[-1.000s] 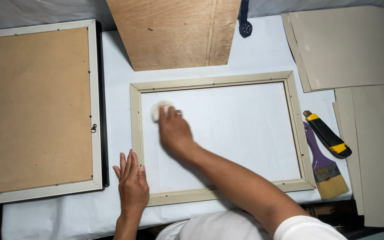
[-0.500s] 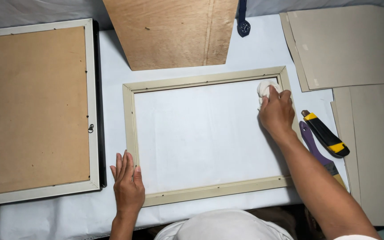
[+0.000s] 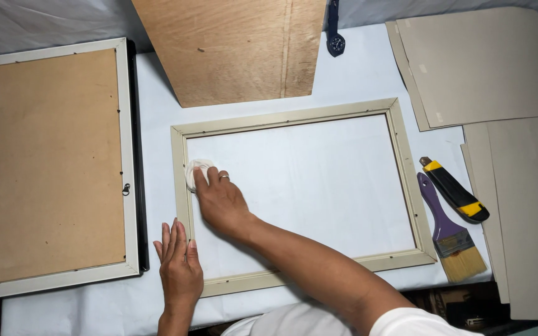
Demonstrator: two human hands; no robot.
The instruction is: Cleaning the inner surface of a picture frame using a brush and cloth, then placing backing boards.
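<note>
White sheeting covers the bench (image 3: pixel 157 124), wrinkled along the far edge.

Pad: you have a small round white wiping pad (image 3: pixel 197 172) pressed under the fingertips of your right hand (image 3: pixel 219 202). It sits on the clear pane just inside the left rail of the cream picture frame (image 3: pixel 294 115), touching or nearly touching that rail. Fingers are extended and flat over the pad, not curled round it; a ring shows on one finger.

Change: half a second ago the pad was at the frame's upper right corner, and a second ago it was near the upper left. Now it is back at the left side, a little lower. You are sweeping side to side across the pane, stepping down between passes. Judgement: the top band looks covered, the lower part not yet.

Left hand (image 3: pixel 179 264): flat, fingers together and straight, holding nothing, resting on the sheeting at the frame's lower left corner, against the rail. It has barely moved, so it is likely steadying the frame.

Surroundings: plywood board (image 3: pixel 231 50) beyond the frame's top rail. Second frame with brown backing board (image 3: pixel 48 162) well to the left. On the right, a purple-handled paintbrush (image 3: pixel 446 233) just beside the right rail, a yellow-and-black utility knife (image 3: pixel 456 190) beside it, then grey card sheets (image 3: pixel 487 62).
</note>
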